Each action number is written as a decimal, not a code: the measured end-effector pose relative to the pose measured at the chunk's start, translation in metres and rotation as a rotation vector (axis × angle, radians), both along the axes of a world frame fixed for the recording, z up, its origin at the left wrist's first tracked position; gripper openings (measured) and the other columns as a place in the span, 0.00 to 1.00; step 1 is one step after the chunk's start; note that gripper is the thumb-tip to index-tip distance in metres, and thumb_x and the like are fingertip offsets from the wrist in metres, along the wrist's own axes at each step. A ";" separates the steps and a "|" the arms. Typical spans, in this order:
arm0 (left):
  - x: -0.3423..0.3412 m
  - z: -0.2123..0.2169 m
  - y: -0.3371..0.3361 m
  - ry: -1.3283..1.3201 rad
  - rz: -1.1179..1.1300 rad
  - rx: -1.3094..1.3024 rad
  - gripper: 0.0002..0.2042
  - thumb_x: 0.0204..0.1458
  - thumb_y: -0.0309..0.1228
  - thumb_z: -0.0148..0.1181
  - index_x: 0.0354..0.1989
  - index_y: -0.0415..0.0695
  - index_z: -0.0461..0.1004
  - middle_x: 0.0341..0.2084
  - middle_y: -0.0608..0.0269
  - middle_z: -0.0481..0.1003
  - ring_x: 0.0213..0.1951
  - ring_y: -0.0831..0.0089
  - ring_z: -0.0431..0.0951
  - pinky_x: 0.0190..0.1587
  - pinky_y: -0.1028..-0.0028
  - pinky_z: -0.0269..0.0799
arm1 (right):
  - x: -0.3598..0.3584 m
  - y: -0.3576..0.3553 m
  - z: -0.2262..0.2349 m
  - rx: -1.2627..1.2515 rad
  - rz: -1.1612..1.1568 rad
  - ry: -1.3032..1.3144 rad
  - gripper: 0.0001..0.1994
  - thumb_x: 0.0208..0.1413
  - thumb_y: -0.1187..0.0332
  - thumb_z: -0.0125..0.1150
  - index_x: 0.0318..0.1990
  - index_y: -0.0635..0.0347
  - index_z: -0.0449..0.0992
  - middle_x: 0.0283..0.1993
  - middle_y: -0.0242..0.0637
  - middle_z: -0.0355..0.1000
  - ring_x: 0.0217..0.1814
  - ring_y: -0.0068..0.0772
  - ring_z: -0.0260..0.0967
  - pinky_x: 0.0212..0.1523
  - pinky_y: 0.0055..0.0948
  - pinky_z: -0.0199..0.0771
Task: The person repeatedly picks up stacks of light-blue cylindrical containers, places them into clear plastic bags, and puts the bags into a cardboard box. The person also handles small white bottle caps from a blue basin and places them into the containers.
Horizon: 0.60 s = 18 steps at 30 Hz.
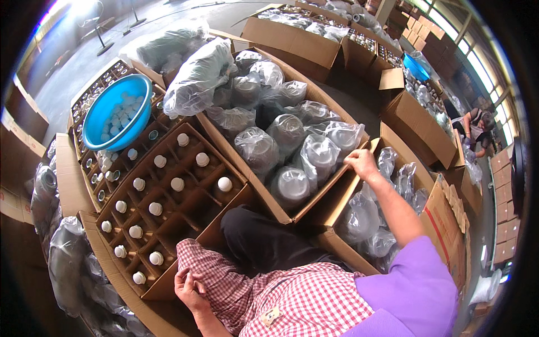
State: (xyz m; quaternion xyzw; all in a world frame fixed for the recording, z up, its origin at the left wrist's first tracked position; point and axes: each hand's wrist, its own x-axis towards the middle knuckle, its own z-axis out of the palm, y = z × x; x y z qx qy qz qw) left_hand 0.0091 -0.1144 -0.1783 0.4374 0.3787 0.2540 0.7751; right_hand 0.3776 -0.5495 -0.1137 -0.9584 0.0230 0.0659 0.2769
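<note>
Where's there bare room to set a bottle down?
An empty-looking cell in the divided carton, between the nearest white-capped bottle and the dark trouser leg. Dark floor shows between the bagged-bottle carton and the flapped carton beyond. Crowded: inside the bagged-bottle carton, beside the right hand, and around the blue basin.

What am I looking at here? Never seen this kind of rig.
No machine: a seated person works bare-handed. There's one picture, from a wide fisheye camera on their head looking down, so straight edges bend.

The right hand is at the rim of an open carton full of clear bagged items; whether it grips bag or cardboard isn't clear. The left hand, fingers curled, is beside a divided carton; nothing is visibly held.

White-capped bottles stand in most of its cells. Beyond, a blue basin holds small white pieces. Another person is at far right.
</note>
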 end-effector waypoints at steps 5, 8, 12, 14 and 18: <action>0.002 0.000 0.000 0.060 -0.030 0.013 0.06 0.57 0.20 0.48 0.41 0.38 0.70 0.22 0.53 0.76 0.09 0.80 0.62 0.11 0.82 0.55 | 0.055 -0.002 -0.055 -0.675 0.219 -0.002 0.09 0.45 0.68 0.60 0.32 0.57 0.83 0.36 0.47 0.78 0.41 0.48 0.77 0.43 0.39 0.78; 0.005 0.009 -0.001 0.082 0.000 0.007 0.06 0.55 0.20 0.49 0.40 0.39 0.70 0.20 0.52 0.76 0.09 0.77 0.64 0.11 0.81 0.56 | 0.092 0.014 -0.109 -0.998 0.409 -0.005 0.09 0.48 0.70 0.58 0.35 0.56 0.84 0.40 0.42 0.79 0.42 0.41 0.79 0.41 0.38 0.79; 0.011 0.000 0.003 0.063 -0.008 0.043 0.06 0.56 0.21 0.49 0.39 0.39 0.72 0.21 0.52 0.77 0.08 0.77 0.65 0.10 0.80 0.57 | 0.132 0.002 -0.151 -1.053 0.424 0.314 0.14 0.51 0.63 0.61 0.44 0.56 0.82 0.50 0.40 0.77 0.53 0.39 0.75 0.47 0.38 0.77; 0.011 0.004 0.001 0.071 0.007 0.017 0.06 0.56 0.21 0.49 0.39 0.37 0.72 0.21 0.51 0.77 0.08 0.77 0.65 0.11 0.80 0.58 | 0.149 -0.035 -0.187 -0.938 0.315 0.357 0.17 0.50 0.60 0.62 0.45 0.60 0.80 0.51 0.41 0.76 0.55 0.40 0.73 0.49 0.37 0.76; -0.002 0.013 -0.001 0.083 0.057 0.014 0.06 0.56 0.20 0.50 0.39 0.36 0.72 0.21 0.51 0.77 0.09 0.76 0.66 0.12 0.79 0.59 | 0.139 -0.005 -0.184 -0.871 0.142 0.409 0.19 0.50 0.59 0.62 0.45 0.63 0.80 0.50 0.44 0.76 0.54 0.42 0.73 0.49 0.38 0.76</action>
